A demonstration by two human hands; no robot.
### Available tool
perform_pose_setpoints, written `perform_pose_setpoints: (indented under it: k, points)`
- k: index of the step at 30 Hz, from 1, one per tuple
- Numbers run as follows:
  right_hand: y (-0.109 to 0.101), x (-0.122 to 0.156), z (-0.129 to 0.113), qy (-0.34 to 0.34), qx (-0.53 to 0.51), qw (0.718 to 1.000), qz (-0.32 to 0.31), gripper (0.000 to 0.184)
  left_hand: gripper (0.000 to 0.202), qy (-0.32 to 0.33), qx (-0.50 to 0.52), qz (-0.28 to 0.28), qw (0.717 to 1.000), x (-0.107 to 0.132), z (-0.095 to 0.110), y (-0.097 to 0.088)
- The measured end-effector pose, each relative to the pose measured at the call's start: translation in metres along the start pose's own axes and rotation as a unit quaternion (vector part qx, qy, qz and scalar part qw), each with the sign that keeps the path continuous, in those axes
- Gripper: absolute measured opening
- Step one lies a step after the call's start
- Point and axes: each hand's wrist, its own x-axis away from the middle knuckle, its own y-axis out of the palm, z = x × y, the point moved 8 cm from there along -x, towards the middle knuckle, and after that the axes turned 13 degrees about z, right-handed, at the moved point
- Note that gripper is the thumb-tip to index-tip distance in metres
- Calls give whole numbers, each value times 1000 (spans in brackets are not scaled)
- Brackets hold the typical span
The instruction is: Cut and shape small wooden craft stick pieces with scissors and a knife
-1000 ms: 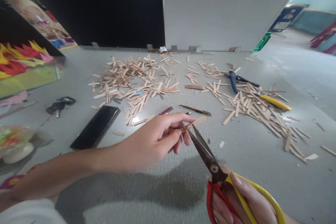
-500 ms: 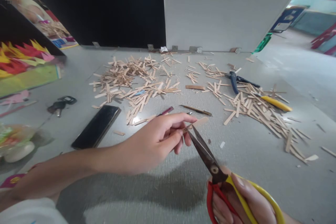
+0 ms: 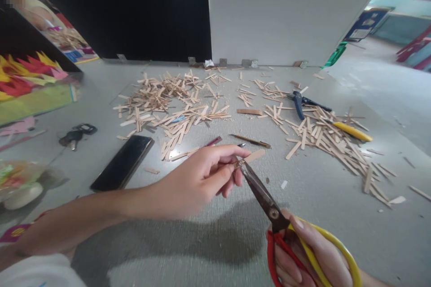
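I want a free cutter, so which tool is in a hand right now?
The red-and-yellow scissors, in the right hand; the blue-handled tool and the yellow-handled one lie loose among the sticks.

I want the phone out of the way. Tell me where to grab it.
Pinch the black phone across its two long edges at mid-length, coming from above: it lies flat and slim, both edges clear of the wooden sticks.

Black phone (image 3: 123, 163), keys (image 3: 78, 133), blue pliers (image 3: 298, 103)

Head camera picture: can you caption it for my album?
Left hand holds a wooden stick; scissors in the right hand bite it.
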Motion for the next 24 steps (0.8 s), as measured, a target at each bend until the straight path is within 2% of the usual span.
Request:
perform_pose_setpoints:
  k: [3, 9, 18, 24]
  points:
    - [-3, -1, 1, -9, 15, 1000, 9, 86, 34, 1, 11, -2, 1000, 0, 0, -1]
    - [-11, -1, 2, -7, 26, 998, 64, 84, 32, -12, 21, -5, 1000, -2, -2, -1]
    - [-4, -2, 0, -19, 22, 998, 47, 85, 26, -11, 34, 1, 999, -5, -1, -1]
    - [-3, -6, 0, -10, 7, 999, 32, 83, 28, -36, 34, -14, 999, -12, -6, 0]
